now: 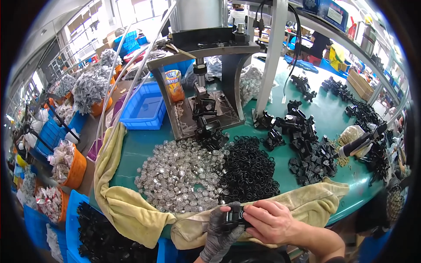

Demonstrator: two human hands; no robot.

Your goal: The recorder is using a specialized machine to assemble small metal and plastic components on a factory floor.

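My left hand [218, 232], in a grey fingerless-looking glove, grips a small black plastic part [234, 216] at the table's front edge. The bare fingers of my right hand [272, 222] press together on the right side of the same part and cover some of it. Just beyond my hands lie a heap of small clear round caps [180, 173] and, to its right, a pile of black rubber rings [249, 171]. Beneath my wrists a yellowish towel [193, 228] drapes over the edge.
A metal press [237, 79] stands at the back, with black parts at its base. Left of it is a blue tray [144, 107]. Black plastic pieces [302, 127] cover the green table [136, 151] on the right. A blue crate [76, 215] of black parts sits at lower left.
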